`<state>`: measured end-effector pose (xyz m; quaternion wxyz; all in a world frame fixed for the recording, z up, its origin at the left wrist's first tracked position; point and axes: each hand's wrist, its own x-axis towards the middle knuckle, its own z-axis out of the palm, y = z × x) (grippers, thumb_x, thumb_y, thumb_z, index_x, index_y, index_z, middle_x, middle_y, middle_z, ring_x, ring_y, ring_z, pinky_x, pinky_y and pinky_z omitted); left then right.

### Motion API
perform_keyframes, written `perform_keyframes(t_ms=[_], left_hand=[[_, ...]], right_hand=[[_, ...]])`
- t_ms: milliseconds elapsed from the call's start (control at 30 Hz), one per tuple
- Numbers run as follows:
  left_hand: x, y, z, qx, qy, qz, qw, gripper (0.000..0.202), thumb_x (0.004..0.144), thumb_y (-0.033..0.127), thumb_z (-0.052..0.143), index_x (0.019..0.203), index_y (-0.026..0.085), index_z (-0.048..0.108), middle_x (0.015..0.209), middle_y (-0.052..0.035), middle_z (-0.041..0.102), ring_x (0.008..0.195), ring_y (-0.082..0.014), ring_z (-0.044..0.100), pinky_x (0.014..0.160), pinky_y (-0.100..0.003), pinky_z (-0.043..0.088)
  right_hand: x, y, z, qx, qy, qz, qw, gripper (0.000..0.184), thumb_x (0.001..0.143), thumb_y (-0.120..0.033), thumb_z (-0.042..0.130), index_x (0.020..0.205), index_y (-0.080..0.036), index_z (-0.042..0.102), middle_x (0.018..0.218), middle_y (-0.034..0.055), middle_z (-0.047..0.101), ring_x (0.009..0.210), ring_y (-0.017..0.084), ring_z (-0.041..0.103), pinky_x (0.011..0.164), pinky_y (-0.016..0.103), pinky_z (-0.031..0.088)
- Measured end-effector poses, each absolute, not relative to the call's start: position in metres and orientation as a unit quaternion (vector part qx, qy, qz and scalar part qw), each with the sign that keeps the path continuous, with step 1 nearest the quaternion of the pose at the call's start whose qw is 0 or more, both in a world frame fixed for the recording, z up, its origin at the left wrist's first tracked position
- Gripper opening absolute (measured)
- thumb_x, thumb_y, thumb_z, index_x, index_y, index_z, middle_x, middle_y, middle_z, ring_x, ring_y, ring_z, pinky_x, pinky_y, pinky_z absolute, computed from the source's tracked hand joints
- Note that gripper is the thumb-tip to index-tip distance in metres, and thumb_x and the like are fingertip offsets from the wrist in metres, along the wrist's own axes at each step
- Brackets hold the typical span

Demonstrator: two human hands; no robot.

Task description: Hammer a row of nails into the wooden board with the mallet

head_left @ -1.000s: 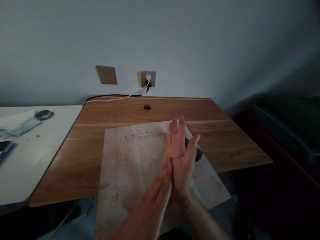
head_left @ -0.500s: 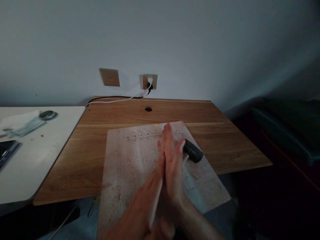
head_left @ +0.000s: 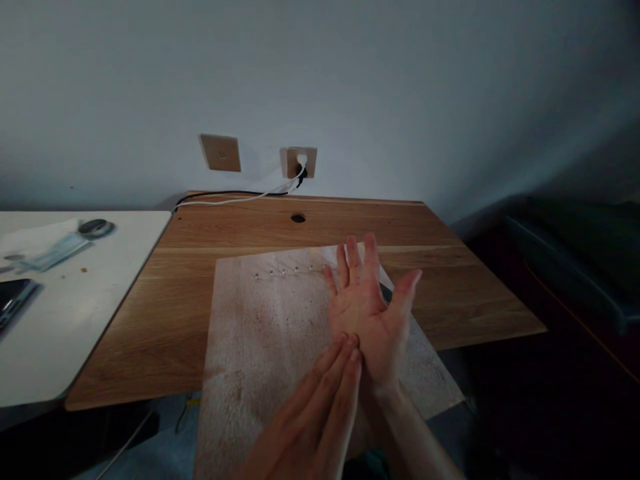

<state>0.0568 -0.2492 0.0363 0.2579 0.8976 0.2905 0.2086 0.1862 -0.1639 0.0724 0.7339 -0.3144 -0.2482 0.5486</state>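
My right hand [head_left: 367, 313] is open above the board, palm up with fingers and thumb spread. Stretched flat, the fingers of my left hand [head_left: 320, 407] rest on the lower part of the right palm. Neither hand holds anything. Below them lies a pale wooden board [head_left: 240, 347] with a row of several nails [head_left: 283, 272] standing up near its far edge. A hammer with a black head [head_left: 386, 293] lies on the board, mostly hidden behind my right hand.
The board lies on a brown wooden desk [head_left: 165, 300]. On the left, a white table [head_left: 60, 333] holds a roll of tape [head_left: 96, 229], a light blue packet [head_left: 63, 252] and a phone [head_left: 15, 297]. Cables [head_left: 225, 199] run along the wall to a socket [head_left: 301, 162].
The two hands were pressed palm to palm. My right hand has turned palm up and spread its fingers, now covering most of the hammer; my left has slid down toward its wrist.
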Motion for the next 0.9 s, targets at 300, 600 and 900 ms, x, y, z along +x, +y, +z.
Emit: perform_keyframes(t_ms=[300, 600, 900], left_hand=[[0.059, -0.244, 0.049, 0.89, 0.285, 0.215, 0.283, 0.093, 0.112, 0.039, 0.042, 0.161, 0.031, -0.036, 0.179, -0.0076, 0.015, 0.162, -0.0311, 0.027, 0.126, -0.05, 0.044], [0.069, -0.24, 0.045, 0.9, 0.291, 0.21, 0.248, 0.092, 0.109, 0.021, 0.039, 0.161, 0.026, -0.037, 0.178, -0.0126, 0.005, 0.162, -0.0333, 0.022, 0.127, -0.054, 0.041], [0.08, -0.237, 0.04, 0.913, 0.284, 0.246, 0.158, 0.089, 0.107, 0.012, 0.04, 0.164, 0.01, -0.028, 0.175, -0.0191, 0.012, 0.164, -0.0314, 0.015, 0.128, -0.052, 0.037]], right_hand=[[0.191, -0.171, 0.072, -0.33, -0.251, 0.549, 0.726, 0.066, 0.101, -0.081, 0.029, 0.149, -0.047, 0.058, 0.167, -0.0063, 0.049, 0.162, 0.018, 0.03, 0.133, 0.055, 0.013], [0.195, -0.177, 0.063, -0.321, -0.252, 0.573, 0.711, 0.069, 0.101, -0.082, 0.028, 0.152, -0.045, 0.056, 0.169, -0.0057, 0.047, 0.162, 0.018, 0.031, 0.134, 0.052, 0.012], [0.198, -0.179, 0.066, -0.295, -0.265, 0.574, 0.717, 0.069, 0.102, -0.081, 0.029, 0.153, -0.044, 0.055, 0.17, -0.0053, 0.045, 0.163, 0.02, 0.029, 0.134, 0.054, 0.01]])
